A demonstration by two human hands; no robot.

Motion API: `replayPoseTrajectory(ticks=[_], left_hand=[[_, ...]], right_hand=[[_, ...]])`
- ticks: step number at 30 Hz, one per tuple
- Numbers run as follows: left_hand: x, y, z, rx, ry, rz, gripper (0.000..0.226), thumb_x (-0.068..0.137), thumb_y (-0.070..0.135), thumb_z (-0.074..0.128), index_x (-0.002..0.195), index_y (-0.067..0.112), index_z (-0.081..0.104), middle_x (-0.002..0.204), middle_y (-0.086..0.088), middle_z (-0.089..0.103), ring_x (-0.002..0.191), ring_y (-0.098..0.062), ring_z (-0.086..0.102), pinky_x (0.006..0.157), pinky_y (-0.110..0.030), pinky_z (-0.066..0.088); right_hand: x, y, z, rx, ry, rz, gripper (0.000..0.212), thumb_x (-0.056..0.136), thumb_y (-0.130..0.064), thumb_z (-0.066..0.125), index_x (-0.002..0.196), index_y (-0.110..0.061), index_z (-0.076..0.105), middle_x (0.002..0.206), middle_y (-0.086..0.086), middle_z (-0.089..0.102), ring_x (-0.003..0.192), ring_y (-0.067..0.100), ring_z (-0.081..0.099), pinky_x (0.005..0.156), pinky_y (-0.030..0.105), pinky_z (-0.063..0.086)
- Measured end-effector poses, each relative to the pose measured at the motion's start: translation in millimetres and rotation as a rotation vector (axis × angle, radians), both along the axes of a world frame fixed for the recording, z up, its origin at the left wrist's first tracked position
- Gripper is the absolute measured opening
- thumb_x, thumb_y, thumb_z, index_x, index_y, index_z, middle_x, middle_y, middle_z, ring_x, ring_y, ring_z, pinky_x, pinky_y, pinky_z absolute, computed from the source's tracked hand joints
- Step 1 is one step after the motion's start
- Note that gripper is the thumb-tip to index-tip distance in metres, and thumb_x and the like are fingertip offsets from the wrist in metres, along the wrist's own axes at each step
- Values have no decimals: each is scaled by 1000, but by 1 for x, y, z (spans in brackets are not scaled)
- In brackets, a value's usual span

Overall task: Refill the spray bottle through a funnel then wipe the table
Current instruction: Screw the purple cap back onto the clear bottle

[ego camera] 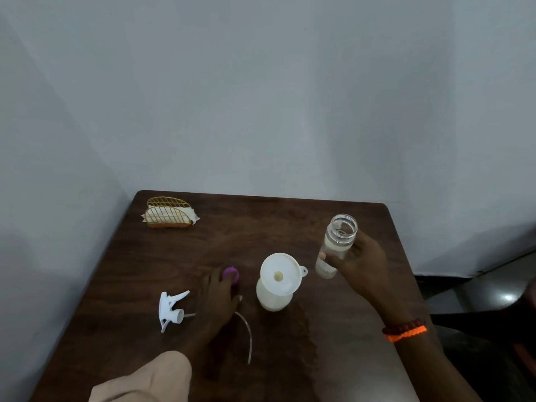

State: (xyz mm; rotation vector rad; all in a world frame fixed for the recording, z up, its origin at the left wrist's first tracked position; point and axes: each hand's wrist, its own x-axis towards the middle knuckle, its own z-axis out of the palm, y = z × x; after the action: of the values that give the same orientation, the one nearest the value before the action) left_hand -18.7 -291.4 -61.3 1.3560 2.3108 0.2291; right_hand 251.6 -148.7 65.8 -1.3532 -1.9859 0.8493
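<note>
- The right hand (pixel 358 264) is wrapped around a clear bottle (pixel 338 245), thumb across the near side, fingers behind. The bottle is uncapped and nearly upright, mouth leaning slightly away from the person; it looks held ready to pour, or just after pouring, I cannot tell which.
- The clear bottle's upper part looks empty; a pale band shows lower down, which may be liquid or a label.
- At about eight o'clock from that hand, close by, stands the spray bottle (pixel 272 297), white and headless, with a white funnel (pixel 280 274) seated in its neck so a pour has a wide target. Its fill level cannot be read.
- The left hand (pixel 219 297) lies palm down at nine o'clock from the spray bottle, fingertips on a purple cap (pixel 231 275), likely the clear bottle's; whether it grips the cap is unclear.
- The spray head (pixel 171 310), dip tube trailing, lies at nine o'clock from the left hand, parked clear of the pour.
- At the table's (pixel 290 227) far-left corner, a gold wire holder (pixel 168 213) keeps napkins (pixel 190 214), presumably for wiping.
</note>
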Motion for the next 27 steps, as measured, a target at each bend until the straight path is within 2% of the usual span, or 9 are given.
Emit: replayPoseTrajectory(ticks=[6,8,10,13,15,18,20,22,27], left_hand=[[-4,19,-11,54,71,-109,75,93,38,61,156,40,21,167,-8,16,149,-34,25,119,-47,31],[-7,26,-13,40,75,-131,65,94,33,59,154,36,32,164,-9,25,145,-33,32,117,-46,35],[-10,29,-17,55,99,-163,43,94,26,58,137,27,53,152,-11,44,132,-31,46,105,-41,44],[-11,28,-20,38,124,-199,26,94,22,55,119,24,60,128,-4,58,113,-22,52,87,-32,47],[-13,26,-20,43,92,-198,24,94,19,55,118,22,61,123,-3,58,111,-22,54,89,-32,48],[-15,31,-8,138,6,-147,11,96,13,55,97,19,64,108,-8,64,103,-27,60,92,-40,50],[-16,43,21,239,-78,-37,9,95,16,62,102,15,67,105,-7,67,100,-23,64,91,-40,54],[-13,61,63,405,-160,73,28,90,22,71,117,14,67,110,-3,71,101,-17,67,92,-35,56],[18,89,184,780,-331,-39,42,79,43,80,116,24,72,98,18,72,86,8,68,74,-1,49]], right_hand=[[5,-10,-7,-28,24,6,53,66,-39,90,113,-38,66,98,-30,68,98,-18,63,78,8,46],[5,-10,-8,-30,18,9,53,66,-39,90,113,-34,68,98,-30,68,96,-19,63,77,5,45],[4,-11,-8,-23,19,7,52,66,-38,90,114,-30,69,100,-25,70,96,-15,64,77,4,45],[4,-13,-8,-14,25,12,54,67,-36,90,116,-26,71,105,-19,72,97,-13,63,80,5,45],[3,-14,-8,-12,32,18,53,67,-36,90,115,-27,70,104,-20,71,97,-12,64,79,5,45],[3,-14,-8,-6,29,27,53,67,-35,91,115,-27,70,105,-21,71,99,-9,65,81,8,47],[3,-12,-6,3,22,21,52,67,-36,91,114,-28,71,104,-24,70,98,-11,64,79,4,45],[2,-8,-4,4,20,16,52,67,-34,91,114,-28,71,104,-22,71,98,-12,64,78,3,46],[-4,-1,6,21,68,3,50,66,-28,93,111,-29,71,103,-23,72,98,-8,66,86,18,52]])
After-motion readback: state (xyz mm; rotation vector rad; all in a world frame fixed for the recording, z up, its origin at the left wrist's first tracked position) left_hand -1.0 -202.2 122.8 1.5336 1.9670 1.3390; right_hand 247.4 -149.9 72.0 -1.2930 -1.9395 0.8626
